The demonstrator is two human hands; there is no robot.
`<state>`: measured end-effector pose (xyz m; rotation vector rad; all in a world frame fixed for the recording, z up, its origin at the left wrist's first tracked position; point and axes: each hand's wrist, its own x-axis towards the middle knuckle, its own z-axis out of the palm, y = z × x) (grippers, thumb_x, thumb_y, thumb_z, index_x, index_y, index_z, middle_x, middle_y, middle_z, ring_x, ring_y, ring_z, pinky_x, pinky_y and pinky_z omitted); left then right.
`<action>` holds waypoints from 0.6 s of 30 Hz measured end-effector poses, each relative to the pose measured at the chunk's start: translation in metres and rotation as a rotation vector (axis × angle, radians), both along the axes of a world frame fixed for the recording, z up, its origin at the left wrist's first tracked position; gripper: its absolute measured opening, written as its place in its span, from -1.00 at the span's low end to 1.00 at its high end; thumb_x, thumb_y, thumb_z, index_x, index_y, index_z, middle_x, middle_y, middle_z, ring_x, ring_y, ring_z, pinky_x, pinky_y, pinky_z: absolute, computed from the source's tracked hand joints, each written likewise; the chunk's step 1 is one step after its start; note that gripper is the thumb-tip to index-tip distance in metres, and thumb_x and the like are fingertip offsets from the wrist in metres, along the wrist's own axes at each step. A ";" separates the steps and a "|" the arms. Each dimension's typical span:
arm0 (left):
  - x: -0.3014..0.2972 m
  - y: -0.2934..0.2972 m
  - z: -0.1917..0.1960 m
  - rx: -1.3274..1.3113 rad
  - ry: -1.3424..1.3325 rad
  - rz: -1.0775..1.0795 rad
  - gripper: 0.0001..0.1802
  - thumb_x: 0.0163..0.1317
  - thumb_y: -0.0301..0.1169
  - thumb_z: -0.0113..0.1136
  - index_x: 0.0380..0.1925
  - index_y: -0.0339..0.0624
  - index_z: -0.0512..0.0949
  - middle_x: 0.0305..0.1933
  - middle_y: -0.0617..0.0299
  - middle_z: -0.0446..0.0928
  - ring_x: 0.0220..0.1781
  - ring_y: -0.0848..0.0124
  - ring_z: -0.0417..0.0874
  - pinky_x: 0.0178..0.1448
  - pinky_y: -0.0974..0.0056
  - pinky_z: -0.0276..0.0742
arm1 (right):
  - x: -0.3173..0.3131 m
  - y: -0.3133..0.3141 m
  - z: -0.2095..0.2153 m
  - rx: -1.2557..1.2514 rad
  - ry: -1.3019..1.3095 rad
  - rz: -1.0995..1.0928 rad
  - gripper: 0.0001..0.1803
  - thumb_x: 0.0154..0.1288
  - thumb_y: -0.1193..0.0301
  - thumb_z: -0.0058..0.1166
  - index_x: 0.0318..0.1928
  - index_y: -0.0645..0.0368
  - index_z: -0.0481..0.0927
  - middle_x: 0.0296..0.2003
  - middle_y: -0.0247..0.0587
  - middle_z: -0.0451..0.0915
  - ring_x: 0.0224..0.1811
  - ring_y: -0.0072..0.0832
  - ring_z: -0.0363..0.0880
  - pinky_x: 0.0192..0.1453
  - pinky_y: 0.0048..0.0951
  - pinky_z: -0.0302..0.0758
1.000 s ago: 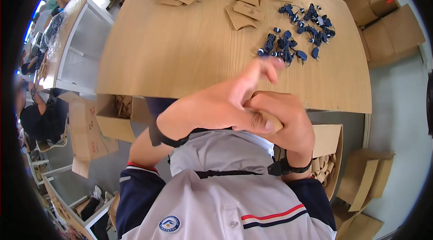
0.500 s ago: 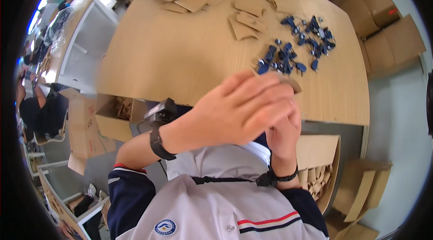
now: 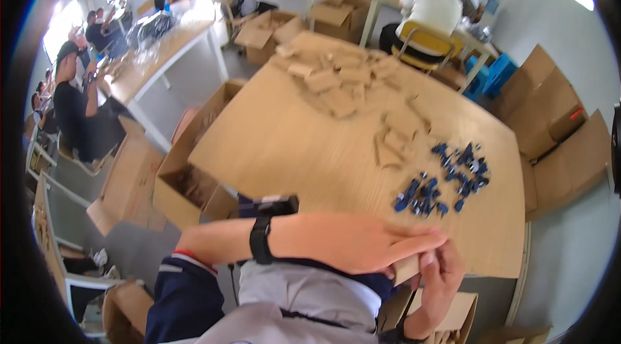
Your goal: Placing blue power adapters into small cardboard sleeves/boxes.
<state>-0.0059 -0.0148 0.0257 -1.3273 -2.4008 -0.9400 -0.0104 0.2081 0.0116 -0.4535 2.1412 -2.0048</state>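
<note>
A small brown cardboard piece [image 3: 406, 269] is held between my two hands, just over the table's near edge. My left hand [image 3: 349, 240] reaches across from the left, its fingers closed over the top of the piece. From the other side my right hand [image 3: 443, 273] pinches it with thumb and fingers. Much of the piece is hidden. Beyond my hands, small dark blue parts with shiny metal bits [image 3: 422, 195] lie in a loose heap, beside a second heap [image 3: 462, 172]. Several flat brown cardboard pieces [image 3: 394, 140] lie farther back.
More cardboard pieces [image 3: 336, 78] are piled at the far side of the wooden table [image 3: 284, 156]. Open cardboard boxes stand left [image 3: 169, 198] and below right [image 3: 469, 308]. Tall cartons [image 3: 550, 111] line the right wall. People sit at other tables behind.
The view has tilted up, showing more of the room. My hands now sit lower in the picture and farther right, and the cardboard piece shows more between them.
</note>
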 end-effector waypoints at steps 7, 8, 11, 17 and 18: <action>-0.014 0.003 -0.014 0.243 -0.082 0.168 -0.52 0.21 -0.40 0.26 0.14 -0.19 0.43 0.27 0.03 0.41 0.03 0.20 0.61 -0.11 0.25 0.57 | -0.005 -0.017 -0.029 0.042 0.543 -0.259 -0.92 0.21 0.66 0.16 -0.29 0.31 0.54 -0.54 -0.22 0.57 -0.65 -0.60 0.50 -0.65 -0.63 0.39; -0.014 0.007 -0.011 0.252 -0.002 0.352 -0.68 0.23 -0.37 0.26 -0.02 -0.18 0.55 0.12 0.03 0.55 -0.10 0.24 0.66 -0.20 0.25 0.55 | -0.003 -0.018 -0.017 0.198 0.675 -0.281 -0.89 0.14 0.69 0.22 -0.39 0.27 0.56 -0.48 -0.14 0.63 -0.60 -0.53 0.55 -0.60 -0.58 0.43; -0.006 0.016 0.004 0.283 -0.346 0.314 -0.73 0.26 -0.28 0.29 -0.13 -0.19 0.62 -0.29 0.15 0.66 -0.46 0.35 0.59 -0.39 0.28 0.50 | -0.018 -0.012 -0.005 0.410 1.275 -0.209 -0.86 0.06 0.70 0.26 -0.44 0.24 0.59 -0.42 -0.10 0.66 -0.56 -0.41 0.58 -0.54 -0.52 0.46; -0.001 0.023 0.001 0.676 -0.838 0.124 -0.78 0.39 -0.37 0.14 -0.08 -0.26 0.59 -0.36 0.23 0.68 -0.34 0.51 0.72 -0.25 0.44 0.63 | -0.010 -0.007 -0.006 0.429 1.238 -0.290 -0.78 -0.01 0.61 0.35 -0.28 0.16 0.70 -0.43 -0.17 0.62 -0.54 -0.37 0.52 -0.46 -0.44 0.46; 0.000 0.023 -0.003 0.809 -0.948 0.088 -0.79 0.42 -0.40 0.09 -0.09 -0.29 0.59 -0.32 0.24 0.69 -0.28 0.54 0.72 -0.21 0.46 0.65 | -0.009 -0.010 -0.005 0.373 1.124 -0.331 -0.75 0.01 0.59 0.36 -0.23 0.17 0.71 -0.48 -0.21 0.59 -0.57 -0.40 0.47 -0.48 -0.45 0.42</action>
